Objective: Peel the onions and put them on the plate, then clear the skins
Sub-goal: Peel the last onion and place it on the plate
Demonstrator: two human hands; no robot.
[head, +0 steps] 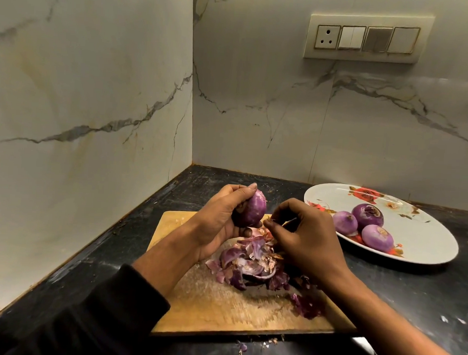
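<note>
My left hand (220, 217) grips a purple onion (253, 209) above the wooden cutting board (207, 306). Just right of it, my right hand (303, 232) pinches a thin scrap of dry skin (275, 221) near the onion's lower side. A heap of purple onion skins (252, 262) lies on the board below both hands, with more scraps (307, 306) toward its right edge. Three peeled onions (366, 225) sit on the white flowered oval plate (427, 241) at the right.
The black counter (411, 295) meets marble walls at the left and back in a corner. A switch panel (367, 39) is on the back wall. Small skin bits (245, 346) lie on the counter in front of the board.
</note>
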